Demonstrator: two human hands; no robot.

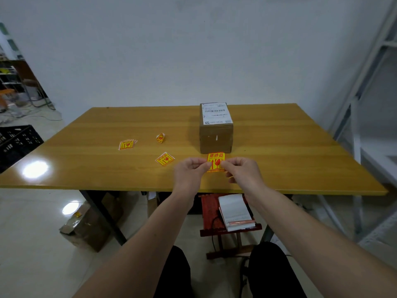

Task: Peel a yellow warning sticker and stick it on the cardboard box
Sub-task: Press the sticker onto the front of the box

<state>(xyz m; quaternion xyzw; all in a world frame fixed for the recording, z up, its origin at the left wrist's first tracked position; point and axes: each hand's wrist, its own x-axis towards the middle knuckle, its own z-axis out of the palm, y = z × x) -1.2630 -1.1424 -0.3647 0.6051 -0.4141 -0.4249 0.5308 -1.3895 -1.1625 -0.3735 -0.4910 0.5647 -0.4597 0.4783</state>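
Note:
A yellow warning sticker with red print is held upright between both hands, just above the wooden table. My left hand pinches its left edge and my right hand pinches its right edge. Directly behind the sticker stands the brown cardboard box, with a white shipping label on its top. The sticker's lower part is partly hidden by my fingers.
More yellow stickers lie on the table: a small stack at the left, one flat near my left hand, one curled. A black crate sits far left, a red stool with a notebook under the table, metal shelving right.

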